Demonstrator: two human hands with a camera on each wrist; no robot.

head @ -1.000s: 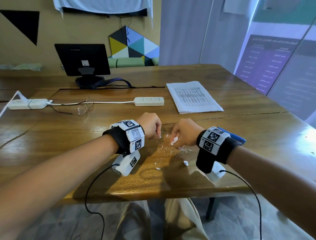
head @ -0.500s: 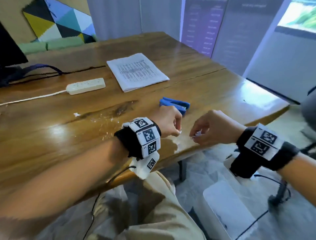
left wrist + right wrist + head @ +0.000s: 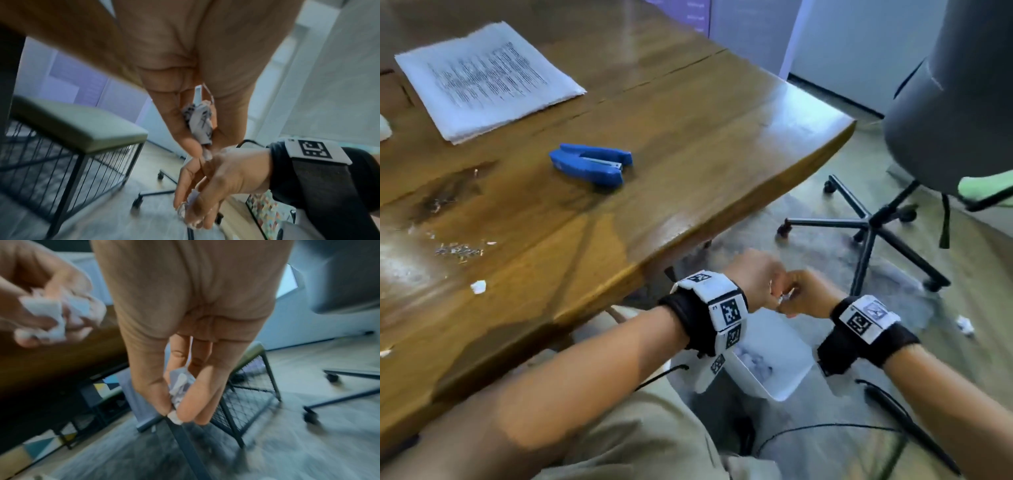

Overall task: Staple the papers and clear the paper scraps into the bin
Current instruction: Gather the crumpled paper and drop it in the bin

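Both hands hang past the table's front right corner, above a white bin [image 3: 792, 385] on the floor that holds crumpled scraps [image 3: 753, 364]. My left hand [image 3: 766, 290] pinches a bundle of printed paper scraps [image 3: 200, 123] between thumb and fingers. My right hand [image 3: 788, 301], close beside it, pinches more scraps [image 3: 178, 388]. On the table lie the blue stapler [image 3: 590, 165] and the stack of printed papers [image 3: 486, 78]. One white scrap [image 3: 478, 286] and a scatter of loose staples [image 3: 458, 249] remain on the wood.
A crumpled scrap [image 3: 725, 323] lies on the floor right of the bin. A grey office chair [image 3: 948, 102] with a black wheeled base [image 3: 869, 226] stands at the right. A wire-framed stool [image 3: 78, 126] is under the table. A black cable [image 3: 825, 427] runs across the floor.
Both hands have left the tabletop and swung right, past the table's edge to above the bin, each carrying scraps. The view has turned right and down with them.
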